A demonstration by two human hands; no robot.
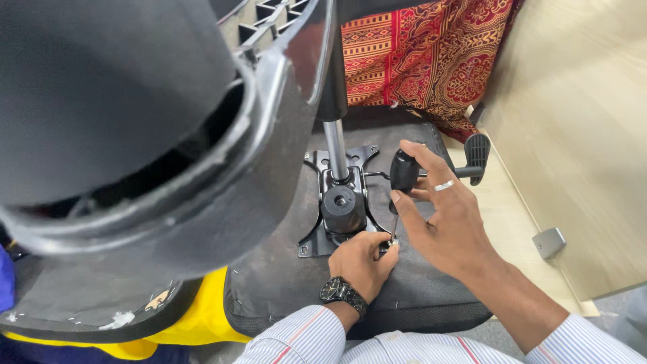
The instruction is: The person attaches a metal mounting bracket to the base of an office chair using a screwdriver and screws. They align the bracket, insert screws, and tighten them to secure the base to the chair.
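Note:
An office chair seat (pixel 411 283) lies upside down, its black fabric underside facing me. A black metal mechanism plate (pixel 342 202) with a round hub and a chrome gas cylinder (pixel 335 145) is fixed on it. My right hand (pixel 441 216), with a ring, grips the black handle of a screwdriver (pixel 403 172); the shaft points down to a screw at the plate's lower right corner. My left hand (pixel 364 259), with a black wristwatch, pinches the screwdriver tip and screw there.
A large black chair backrest shell (pixel 135 121) fills the upper left, close to the camera. A black lever paddle (pixel 477 154) sticks out right of the plate. Red patterned cloth (pixel 418 54) hangs behind. Light wood floor (pixel 573 135) at the right; yellow fabric (pixel 195 317) at the lower left.

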